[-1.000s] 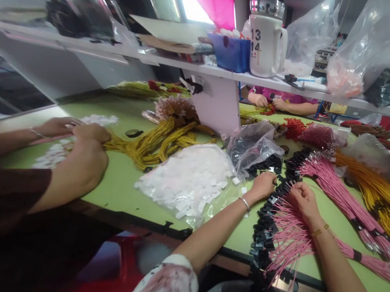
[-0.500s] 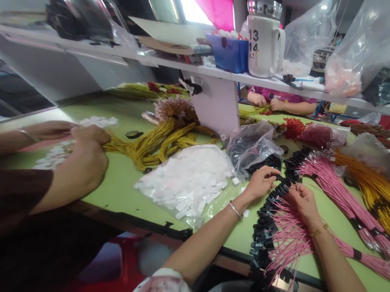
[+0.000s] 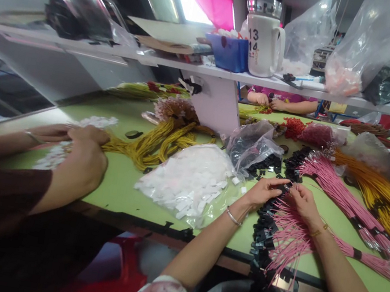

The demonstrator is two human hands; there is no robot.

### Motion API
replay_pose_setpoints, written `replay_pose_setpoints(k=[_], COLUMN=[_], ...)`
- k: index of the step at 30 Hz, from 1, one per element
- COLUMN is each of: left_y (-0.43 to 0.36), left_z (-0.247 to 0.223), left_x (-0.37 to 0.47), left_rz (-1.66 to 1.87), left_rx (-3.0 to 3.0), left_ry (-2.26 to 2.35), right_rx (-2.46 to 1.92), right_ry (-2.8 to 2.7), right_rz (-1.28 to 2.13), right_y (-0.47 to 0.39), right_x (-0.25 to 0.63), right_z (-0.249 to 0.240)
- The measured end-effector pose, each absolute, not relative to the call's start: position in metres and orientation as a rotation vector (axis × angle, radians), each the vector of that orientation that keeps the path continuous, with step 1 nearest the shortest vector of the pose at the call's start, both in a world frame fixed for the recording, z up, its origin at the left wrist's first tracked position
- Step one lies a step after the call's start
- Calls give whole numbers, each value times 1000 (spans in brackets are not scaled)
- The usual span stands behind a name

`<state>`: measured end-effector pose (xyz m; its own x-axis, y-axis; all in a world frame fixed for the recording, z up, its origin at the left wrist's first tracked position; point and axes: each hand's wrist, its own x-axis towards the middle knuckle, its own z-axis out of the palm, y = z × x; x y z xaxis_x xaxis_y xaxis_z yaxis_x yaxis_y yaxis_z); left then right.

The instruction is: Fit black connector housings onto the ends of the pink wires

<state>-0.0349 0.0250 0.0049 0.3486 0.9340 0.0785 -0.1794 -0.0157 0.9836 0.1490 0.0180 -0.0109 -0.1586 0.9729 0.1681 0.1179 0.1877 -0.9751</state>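
Note:
My left hand [image 3: 265,191] is closed in a pinch on a small black connector housing [image 3: 287,185]. Right beside it, the fingertips of my right hand [image 3: 302,201] are pinched on the end of a pink wire, though the tip is too small to see clearly. Below both hands lie pink wires [image 3: 288,232] fitted with black housings [image 3: 262,235], which form a dense row running over the table's front edge. Loose black housings [image 3: 269,168] spill from a clear plastic bag [image 3: 251,142] just behind my left hand.
A bag of white connectors [image 3: 189,179] lies left of my arm. A co-worker's hands [image 3: 86,146] work with yellow wires [image 3: 150,146] further left. Bundled pink wires [image 3: 343,194] and orange-yellow wires [image 3: 384,210] lie right. Above runs a shelf [image 3: 178,64] holding a mug [image 3: 265,43].
My left hand has moved right from the loose black housings to my right hand's fingertips, bringing a black housing with it. My right hand has barely moved.

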Motion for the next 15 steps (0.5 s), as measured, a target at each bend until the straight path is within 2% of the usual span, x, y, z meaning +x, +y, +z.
replay_pose_setpoints(k=[15], left_y=[28], left_z=[-7], left_x=[-40], left_rz=[1029], left_rx=[961], left_ry=[829], right_rx=[-1113], right_ry=[-1547], right_rz=[1127], right_y=[15], right_x=[147], right_z=[-3])
